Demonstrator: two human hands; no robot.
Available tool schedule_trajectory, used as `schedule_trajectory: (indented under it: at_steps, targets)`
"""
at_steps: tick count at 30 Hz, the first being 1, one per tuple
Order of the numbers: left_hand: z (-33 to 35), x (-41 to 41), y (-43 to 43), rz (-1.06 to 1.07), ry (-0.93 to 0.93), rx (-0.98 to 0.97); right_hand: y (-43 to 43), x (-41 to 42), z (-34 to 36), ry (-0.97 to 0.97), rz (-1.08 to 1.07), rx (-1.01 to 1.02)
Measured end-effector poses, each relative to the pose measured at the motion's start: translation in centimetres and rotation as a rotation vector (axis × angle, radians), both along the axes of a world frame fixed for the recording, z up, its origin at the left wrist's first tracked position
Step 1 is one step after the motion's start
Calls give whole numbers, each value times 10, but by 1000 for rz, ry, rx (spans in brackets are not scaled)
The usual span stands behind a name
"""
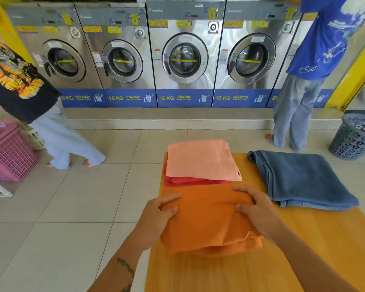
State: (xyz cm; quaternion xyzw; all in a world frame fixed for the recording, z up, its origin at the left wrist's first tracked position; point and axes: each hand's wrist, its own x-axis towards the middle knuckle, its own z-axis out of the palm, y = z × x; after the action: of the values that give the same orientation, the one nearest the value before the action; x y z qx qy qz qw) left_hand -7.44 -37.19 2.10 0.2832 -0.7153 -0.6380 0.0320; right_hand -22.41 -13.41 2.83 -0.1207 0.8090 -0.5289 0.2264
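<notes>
A folded orange cloth lies on the yellow wooden table right in front of me. My left hand grips its left edge, fingers curled over the fold. On the cloth's right edge, my right hand holds it the same way. Just beyond it sits a folded peach cloth stacked on a folded red cloth. Folded blue jeans lie on the table to the right.
A row of steel washing machines lines the far wall. One person stands at the left by a pink laundry basket, another person at the right by a grey basket. Tiled floor lies left of the table.
</notes>
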Motion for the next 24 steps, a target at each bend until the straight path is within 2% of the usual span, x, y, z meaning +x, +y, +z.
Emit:
schedule_trajectory:
  at_steps: [4, 8, 12, 14, 18, 20, 24]
  targets:
    - [26, -53, -26, 3, 102, -59, -31, -63, 20, 112, -4, -45]
    - [40, -111, -49, -45, 126, -128, -63, -126, 26, 163, 11, -33]
    - [45, -163, -69, 29, 145, -179, -94, -181, 23, 201, -19, -41]
    - [40, -183, -79, 86, 120, -205, -104, -202, 14, 232, -16, 12]
    - [9, -195, -90, 18, -137, -334, -107, -222, -17, 219, 102, 371]
    - [-8, -191, -91, 20, -177, -315, -102, -222, -28, 173, 93, 387]
    - [-29, -182, -91, 96, -106, -293, -87, -214, -44, 178, 34, 287]
